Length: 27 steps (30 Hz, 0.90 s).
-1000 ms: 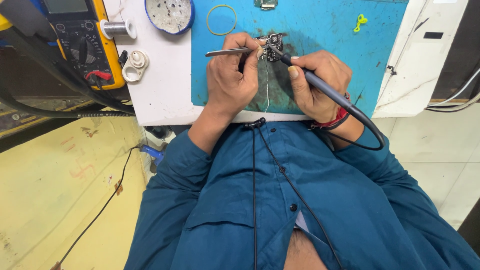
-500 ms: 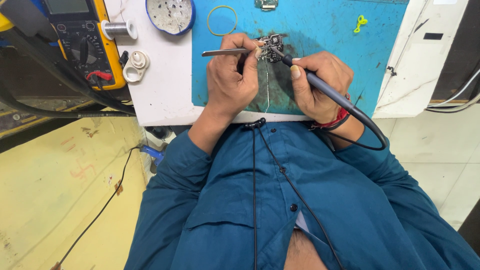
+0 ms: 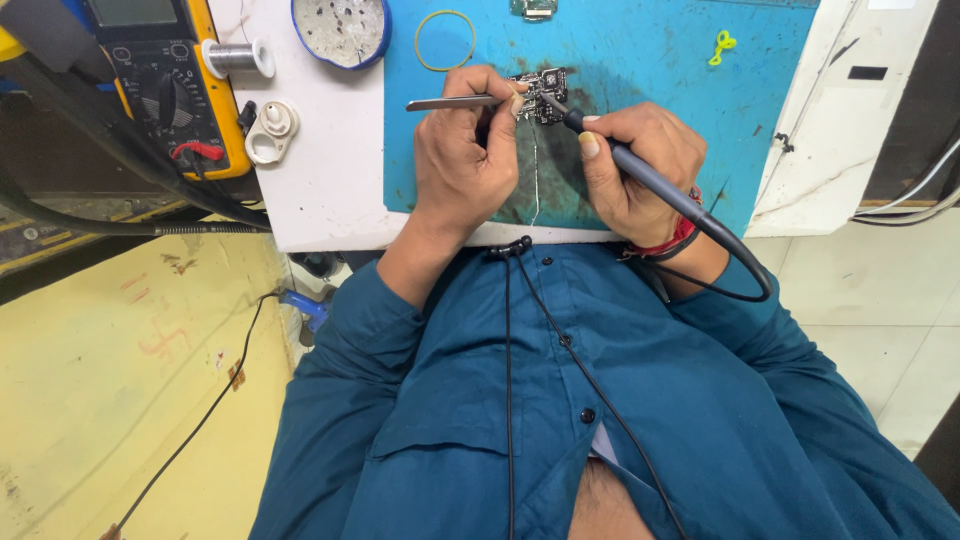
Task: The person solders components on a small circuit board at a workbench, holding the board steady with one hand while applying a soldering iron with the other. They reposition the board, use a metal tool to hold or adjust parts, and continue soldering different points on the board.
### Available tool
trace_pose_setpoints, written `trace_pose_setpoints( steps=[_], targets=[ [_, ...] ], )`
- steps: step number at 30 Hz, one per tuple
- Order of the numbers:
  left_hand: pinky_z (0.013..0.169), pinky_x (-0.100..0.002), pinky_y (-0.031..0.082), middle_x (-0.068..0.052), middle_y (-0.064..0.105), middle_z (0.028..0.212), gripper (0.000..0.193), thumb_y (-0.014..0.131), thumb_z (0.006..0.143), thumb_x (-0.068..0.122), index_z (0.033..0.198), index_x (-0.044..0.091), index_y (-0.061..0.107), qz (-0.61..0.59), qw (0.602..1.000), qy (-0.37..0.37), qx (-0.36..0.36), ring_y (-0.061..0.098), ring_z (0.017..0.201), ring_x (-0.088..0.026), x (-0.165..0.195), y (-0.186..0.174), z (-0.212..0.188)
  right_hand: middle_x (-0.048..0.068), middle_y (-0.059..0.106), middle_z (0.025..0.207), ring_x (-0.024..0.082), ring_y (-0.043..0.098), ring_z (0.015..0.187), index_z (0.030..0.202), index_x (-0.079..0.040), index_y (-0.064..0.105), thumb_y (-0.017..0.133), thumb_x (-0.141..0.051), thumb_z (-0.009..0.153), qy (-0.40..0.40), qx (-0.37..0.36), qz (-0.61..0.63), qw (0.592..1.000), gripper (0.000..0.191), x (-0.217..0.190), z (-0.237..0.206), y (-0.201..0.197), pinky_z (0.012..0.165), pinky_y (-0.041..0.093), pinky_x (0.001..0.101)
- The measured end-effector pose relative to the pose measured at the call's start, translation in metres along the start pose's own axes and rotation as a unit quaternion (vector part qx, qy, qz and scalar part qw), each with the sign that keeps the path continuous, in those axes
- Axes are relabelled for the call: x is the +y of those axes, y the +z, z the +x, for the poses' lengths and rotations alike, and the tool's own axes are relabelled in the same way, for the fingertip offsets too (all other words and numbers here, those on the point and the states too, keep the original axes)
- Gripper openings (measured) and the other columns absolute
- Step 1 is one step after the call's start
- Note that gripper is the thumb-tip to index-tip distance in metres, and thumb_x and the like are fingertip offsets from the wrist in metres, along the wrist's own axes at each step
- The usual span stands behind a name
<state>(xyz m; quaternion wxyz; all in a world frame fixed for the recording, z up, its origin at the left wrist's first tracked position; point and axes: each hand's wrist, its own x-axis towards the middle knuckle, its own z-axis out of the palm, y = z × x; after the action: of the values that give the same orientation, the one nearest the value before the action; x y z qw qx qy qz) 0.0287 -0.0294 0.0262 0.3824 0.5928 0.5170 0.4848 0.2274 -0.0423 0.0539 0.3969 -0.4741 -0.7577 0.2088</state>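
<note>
Lower frame: blue shirt, dark cord hanging at chest. Mid-frame, both wrists braced at bench [image 3: 330,210] edge for steadiness. Left hand [image 3: 462,165] pinched shut on tweezers [image 3: 450,102], pinning small circuit board [image 3: 541,92]. Right hand [image 3: 630,165] closed pen-style round soldering iron [image 3: 640,175], tip on board, upper centre on blue mat [image 3: 640,60]. Upper left: multimeter [image 3: 170,85], solder spool [image 3: 238,57], dish [image 3: 340,28].

Head view; straight down; close

the left hand [image 3: 462,160] with the tweezers [image 3: 455,102] has slid a little to the left. the tweezers now lie flatter than before.
</note>
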Motion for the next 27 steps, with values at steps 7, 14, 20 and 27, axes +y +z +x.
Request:
trace_pose_setpoints(
  steps=[7,14,20,27],
  targets=[
    [0.064,-0.025,0.054,-0.005,0.073,0.105,0.015,0.066,0.102,-0.002,0.108,0.006,0.055,0.002,1.0,0.007,0.002,0.068,0.071,-0.009,0.0003,-0.0001,0.0001,0.013,0.071,0.095,0.029,0.068,0.079,0.102,0.0,0.067,0.072,-0.007,0.106,-0.003,-0.004,-0.003,1.0,0.009,0.0,-0.0003,-0.0002,0.066,0.051,0.0353],
    [0.063,-0.025,0.053,-0.005,0.074,0.105,0.015,0.066,0.102,-0.003,0.108,0.006,0.055,0.001,1.0,0.0,0.003,0.068,0.071,-0.008,0.0007,0.0001,0.0003,0.013,0.072,0.094,0.029,0.068,0.077,0.101,-0.001,0.066,0.072,-0.007,0.105,-0.006,-0.001,-0.008,1.0,0.01,-0.0004,-0.0002,0.0005,0.065,0.05,0.0355],
    [0.064,-0.024,0.054,-0.005,0.074,0.105,0.014,0.065,0.102,-0.003,0.108,0.006,0.056,-0.005,1.0,0.001,0.002,0.069,0.072,-0.009,0.0006,0.001,0.0001,0.012,0.071,0.094,0.029,0.068,0.077,0.101,-0.001,0.066,0.072,-0.007,0.106,-0.004,0.0,-0.005,1.0,0.01,-0.0001,-0.0005,0.0,0.065,0.05,0.0354],
    [0.064,-0.025,0.054,-0.005,0.074,0.105,0.015,0.065,0.102,-0.003,0.108,0.006,0.055,0.0,1.0,0.002,0.003,0.069,0.072,-0.009,-0.0002,0.001,-0.0003,0.012,0.071,0.091,0.029,0.066,0.075,0.099,-0.001,0.066,0.072,-0.007,0.105,-0.003,-0.002,-0.009,1.0,0.01,-0.0002,-0.0003,0.0003,0.063,0.049,0.0354]
  ],
)
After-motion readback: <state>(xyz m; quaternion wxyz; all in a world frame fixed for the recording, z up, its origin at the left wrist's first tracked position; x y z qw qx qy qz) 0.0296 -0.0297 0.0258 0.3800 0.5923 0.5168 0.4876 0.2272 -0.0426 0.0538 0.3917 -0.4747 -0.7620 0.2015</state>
